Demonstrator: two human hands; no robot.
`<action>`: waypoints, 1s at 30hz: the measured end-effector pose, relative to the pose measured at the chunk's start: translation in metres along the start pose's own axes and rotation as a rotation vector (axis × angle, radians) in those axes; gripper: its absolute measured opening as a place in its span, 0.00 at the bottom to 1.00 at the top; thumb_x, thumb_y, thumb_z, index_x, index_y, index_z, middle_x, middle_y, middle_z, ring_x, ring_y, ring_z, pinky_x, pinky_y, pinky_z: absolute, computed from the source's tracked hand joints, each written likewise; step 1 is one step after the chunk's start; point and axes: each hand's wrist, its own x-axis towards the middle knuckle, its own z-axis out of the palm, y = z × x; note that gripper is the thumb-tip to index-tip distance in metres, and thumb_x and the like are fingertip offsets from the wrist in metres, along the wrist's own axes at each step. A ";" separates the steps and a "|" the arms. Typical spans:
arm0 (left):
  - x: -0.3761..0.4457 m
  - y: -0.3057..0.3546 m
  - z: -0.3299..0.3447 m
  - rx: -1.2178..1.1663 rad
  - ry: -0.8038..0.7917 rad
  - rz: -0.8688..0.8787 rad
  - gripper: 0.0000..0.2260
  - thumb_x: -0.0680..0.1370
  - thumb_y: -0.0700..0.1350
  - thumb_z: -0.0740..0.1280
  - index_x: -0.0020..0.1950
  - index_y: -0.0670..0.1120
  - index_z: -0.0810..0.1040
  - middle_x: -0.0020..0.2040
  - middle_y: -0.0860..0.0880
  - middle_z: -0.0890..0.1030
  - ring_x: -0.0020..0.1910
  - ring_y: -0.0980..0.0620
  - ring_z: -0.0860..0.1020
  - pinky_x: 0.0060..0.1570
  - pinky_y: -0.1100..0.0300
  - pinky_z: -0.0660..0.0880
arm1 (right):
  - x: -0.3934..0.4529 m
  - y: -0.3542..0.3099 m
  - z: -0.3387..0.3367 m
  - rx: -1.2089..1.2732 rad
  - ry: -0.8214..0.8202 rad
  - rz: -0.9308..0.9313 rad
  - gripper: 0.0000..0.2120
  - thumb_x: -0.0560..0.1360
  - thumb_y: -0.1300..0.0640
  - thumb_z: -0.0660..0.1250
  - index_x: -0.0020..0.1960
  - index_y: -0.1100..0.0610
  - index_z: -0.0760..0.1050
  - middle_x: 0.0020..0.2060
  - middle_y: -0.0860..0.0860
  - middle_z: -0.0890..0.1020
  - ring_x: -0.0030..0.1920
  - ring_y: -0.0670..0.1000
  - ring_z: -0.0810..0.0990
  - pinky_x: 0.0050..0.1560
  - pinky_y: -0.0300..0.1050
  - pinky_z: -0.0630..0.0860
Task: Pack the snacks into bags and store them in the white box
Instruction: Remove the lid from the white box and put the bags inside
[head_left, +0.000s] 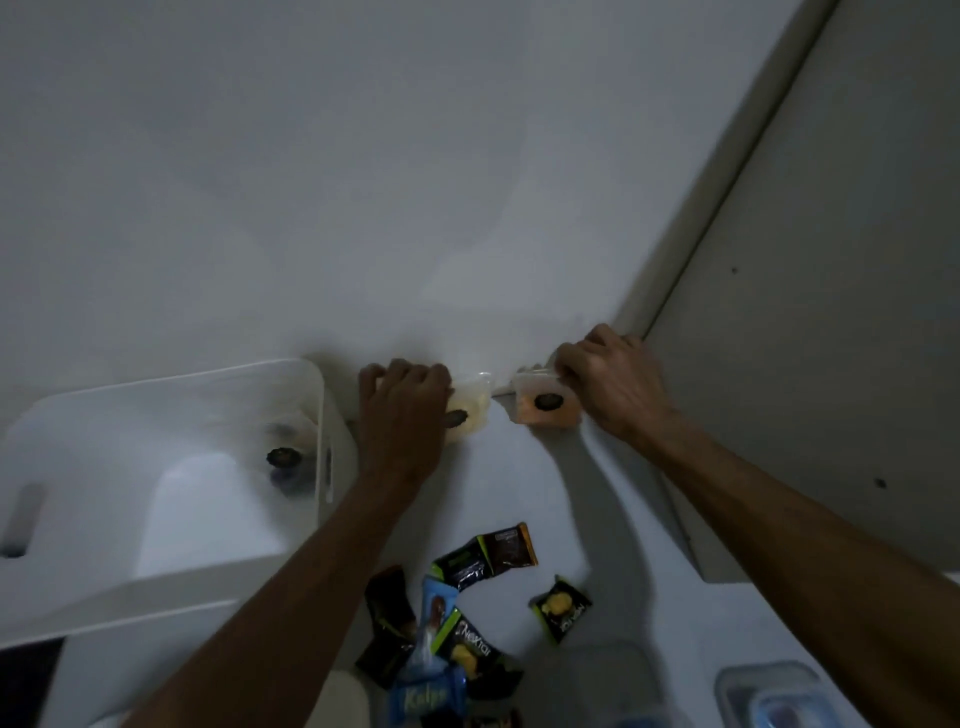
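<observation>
My left hand (402, 400) grips a pale yellow bag (470, 410) with a dark round mark, at the far edge of the white table by the wall. My right hand (610, 376) holds an orange bag (545, 405) with the same dark mark, a little to the right. The white box (156, 530) stands at the left; a similar bag (285, 457) lies inside it against its right wall. Several snack packets lie near me: a dark and orange one (488, 556), a green and black one with a yellow picture (563, 608), and a blue one (423, 693).
A white wall rises just behind the bags. A door frame and door (810, 338) run along the right. A clear lidded container (769, 696) sits at the bottom right corner of the table.
</observation>
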 end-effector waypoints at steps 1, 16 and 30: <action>0.000 0.001 -0.011 -0.004 0.003 0.005 0.05 0.71 0.46 0.72 0.42 0.47 0.78 0.38 0.47 0.83 0.44 0.44 0.79 0.49 0.50 0.62 | -0.001 -0.005 -0.010 -0.002 -0.003 0.004 0.07 0.73 0.57 0.69 0.51 0.54 0.77 0.43 0.53 0.84 0.52 0.58 0.78 0.45 0.51 0.71; -0.030 -0.127 -0.229 -0.223 0.079 -0.184 0.07 0.79 0.49 0.68 0.50 0.50 0.84 0.50 0.50 0.85 0.54 0.46 0.79 0.56 0.50 0.64 | 0.003 -0.190 -0.226 0.033 0.133 -0.164 0.10 0.79 0.47 0.64 0.51 0.54 0.78 0.48 0.48 0.80 0.55 0.53 0.73 0.38 0.47 0.67; -0.054 -0.196 -0.194 -0.403 -0.229 -0.287 0.03 0.73 0.51 0.75 0.41 0.53 0.85 0.45 0.55 0.85 0.50 0.51 0.80 0.60 0.45 0.73 | 0.009 -0.335 -0.111 0.115 0.038 -0.154 0.09 0.78 0.50 0.64 0.52 0.52 0.81 0.49 0.50 0.81 0.56 0.54 0.72 0.45 0.48 0.65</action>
